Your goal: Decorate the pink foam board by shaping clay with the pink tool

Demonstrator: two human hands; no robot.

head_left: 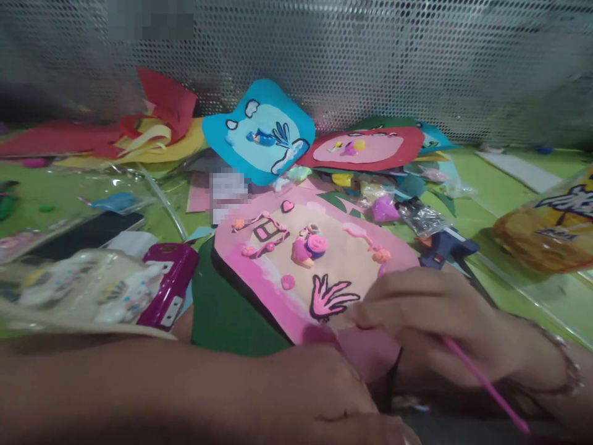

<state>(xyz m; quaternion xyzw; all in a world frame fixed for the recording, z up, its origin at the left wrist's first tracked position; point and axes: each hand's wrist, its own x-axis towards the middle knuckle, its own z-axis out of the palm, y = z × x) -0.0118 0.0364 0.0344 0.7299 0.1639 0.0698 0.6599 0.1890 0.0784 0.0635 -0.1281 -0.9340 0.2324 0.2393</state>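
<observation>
A pink card [259,309] with a pale centre lies at an angle in front of me, decorated with clay shapes: a pink and blue snail-like figure [309,247], a black-outlined pink plant [331,298], a small heart [288,206] and flower strands. My left hand [328,383] is curled at the card's near edge, its fingertips mostly hidden. Over the card's lower right, my right hand [430,315] is closed in a pinch, with a thin pink modelling tool [486,386] sticking out behind its fingers. The tool's working tip is hidden by the fingers.
A blue decorated card [259,164] and a red one [319,153] lean at the back before a perforated metal screen [393,62]. On the left are a cream pouch [92,287], a purple case [171,284] and a dark phone [88,235]. A snack bag [551,228] stands right.
</observation>
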